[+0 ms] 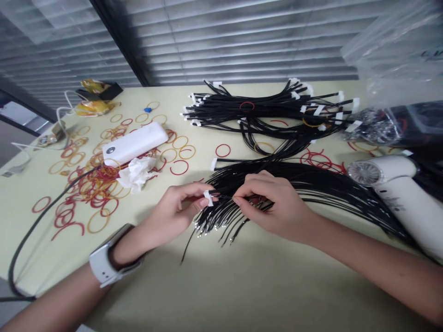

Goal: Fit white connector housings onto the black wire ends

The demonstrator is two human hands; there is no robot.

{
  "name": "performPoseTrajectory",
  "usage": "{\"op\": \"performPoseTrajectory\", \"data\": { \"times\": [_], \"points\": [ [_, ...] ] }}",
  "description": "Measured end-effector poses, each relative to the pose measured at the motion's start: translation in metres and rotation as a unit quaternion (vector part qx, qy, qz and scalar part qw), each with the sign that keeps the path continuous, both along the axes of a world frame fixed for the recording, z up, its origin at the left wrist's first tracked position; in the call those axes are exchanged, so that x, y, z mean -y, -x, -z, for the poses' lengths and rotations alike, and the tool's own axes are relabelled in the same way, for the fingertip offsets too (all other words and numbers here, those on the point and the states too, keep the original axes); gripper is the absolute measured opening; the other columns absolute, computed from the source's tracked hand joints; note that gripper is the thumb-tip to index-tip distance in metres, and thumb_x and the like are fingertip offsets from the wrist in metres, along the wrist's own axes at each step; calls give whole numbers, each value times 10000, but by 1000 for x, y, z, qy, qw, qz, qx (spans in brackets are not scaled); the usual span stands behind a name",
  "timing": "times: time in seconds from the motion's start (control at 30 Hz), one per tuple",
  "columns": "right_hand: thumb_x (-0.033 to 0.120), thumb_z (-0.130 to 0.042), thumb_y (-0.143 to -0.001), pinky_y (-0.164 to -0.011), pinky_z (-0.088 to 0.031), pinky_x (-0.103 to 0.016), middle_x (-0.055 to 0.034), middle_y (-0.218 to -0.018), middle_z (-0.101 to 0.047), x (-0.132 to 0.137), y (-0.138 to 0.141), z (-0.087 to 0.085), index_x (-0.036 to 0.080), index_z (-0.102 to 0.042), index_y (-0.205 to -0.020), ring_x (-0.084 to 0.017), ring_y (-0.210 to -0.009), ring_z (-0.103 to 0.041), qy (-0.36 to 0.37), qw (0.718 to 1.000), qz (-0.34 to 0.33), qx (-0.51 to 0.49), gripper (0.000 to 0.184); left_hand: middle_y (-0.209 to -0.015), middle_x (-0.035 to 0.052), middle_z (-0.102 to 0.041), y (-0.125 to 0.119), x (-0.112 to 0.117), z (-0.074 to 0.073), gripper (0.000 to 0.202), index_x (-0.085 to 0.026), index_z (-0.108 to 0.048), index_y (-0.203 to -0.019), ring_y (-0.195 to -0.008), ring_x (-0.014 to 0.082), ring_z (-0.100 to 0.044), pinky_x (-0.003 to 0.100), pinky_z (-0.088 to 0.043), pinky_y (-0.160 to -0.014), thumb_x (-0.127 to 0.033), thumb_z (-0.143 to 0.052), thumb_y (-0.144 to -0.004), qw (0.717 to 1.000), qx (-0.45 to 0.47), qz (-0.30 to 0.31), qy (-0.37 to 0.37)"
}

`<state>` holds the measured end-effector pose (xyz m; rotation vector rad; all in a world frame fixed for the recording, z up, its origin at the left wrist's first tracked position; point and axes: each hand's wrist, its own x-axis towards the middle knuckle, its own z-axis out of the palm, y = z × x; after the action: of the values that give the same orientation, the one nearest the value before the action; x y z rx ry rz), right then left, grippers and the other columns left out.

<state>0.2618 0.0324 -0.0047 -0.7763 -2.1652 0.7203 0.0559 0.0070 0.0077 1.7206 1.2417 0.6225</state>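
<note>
Head view:

"What's each hand doing?"

"The left hand [176, 214] pinches a white tag [208, 198]; the right hand [273, 207] closes on thin wires [238, 199] from the black wire bundle [311, 184], right of the white power bank [134, 144]."

"Which step?"

"Seemingly parting one tagged wire."

"And the next move?"

"It calls for freeing that strand."

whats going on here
A person is handling wires at a table. The left hand pinches a small white connector, and the right hand pinches thin black wires from a loose bundle spread beneath the hands. Another bundle of black wires with white ends lies further back, and rubber bands are scattered to the left.
</note>
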Motion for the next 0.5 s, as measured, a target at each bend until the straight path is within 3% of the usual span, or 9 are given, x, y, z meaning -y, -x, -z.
{"op": "performPoseTrajectory", "data": {
  "times": [0.23,0.5],
  "points": [
    [83,-491,-755,-642,-289,-228,23,-652,-503,-1,3,3,138,-541,-721,-71,-633,-431,-24,999,20,25,82,-890,49,-611,-3,2,-1,174,-130,-583,-957,-777,127,-544,197,-427,-638,-213,-476,-847,1000,-8,-6,4],
    [185,-465,-817,-644,-260,-244,24,-690,-511,5,11,5,149,-517,-742,-78,-644,-421,-21,996,39,79,98,-888,30,-616,-7,9,-4,196,-149,-602,-978,-756,117,-534,197,-418,-652,-166,-451,-855,995,-66,10,-80]
  ]
}}
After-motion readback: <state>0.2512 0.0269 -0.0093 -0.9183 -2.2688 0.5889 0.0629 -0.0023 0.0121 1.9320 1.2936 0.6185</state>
